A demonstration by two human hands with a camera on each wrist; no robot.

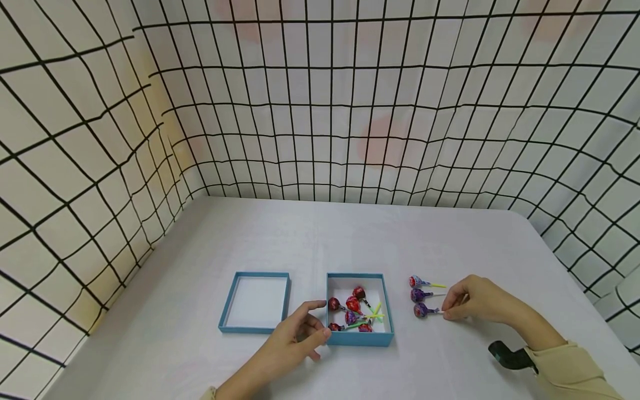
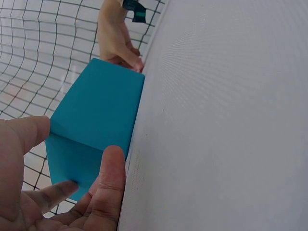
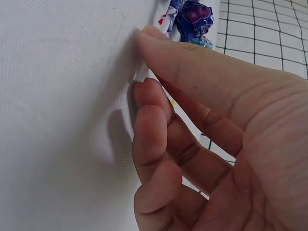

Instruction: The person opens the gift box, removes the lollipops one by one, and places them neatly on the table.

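My left hand (image 1: 295, 339) is at the near left corner of a blue open box (image 1: 357, 339); its spread fingers touch the box's outer sides, also seen on the blue box (image 2: 96, 106) in the left wrist view. Inside the box lie several wrapped lollipops (image 1: 353, 304), red and purple, with green and yellow sticks. To its right, three lollipops are lined up in a column. My right hand (image 1: 477, 300) pinches the white stick of the nearest, a purple lollipop (image 1: 420, 310), between thumb and fingers. That lollipop lies at the table surface.
A shallow blue lid (image 1: 257, 330) with a white inside lies left of the box. The other two lined-up lollipops, one red and blue (image 1: 414, 281) and one purple (image 1: 417, 295), lie just beyond the pinched one. Black-gridded white cloth (image 1: 320, 111) surrounds the white table (image 1: 320, 233).
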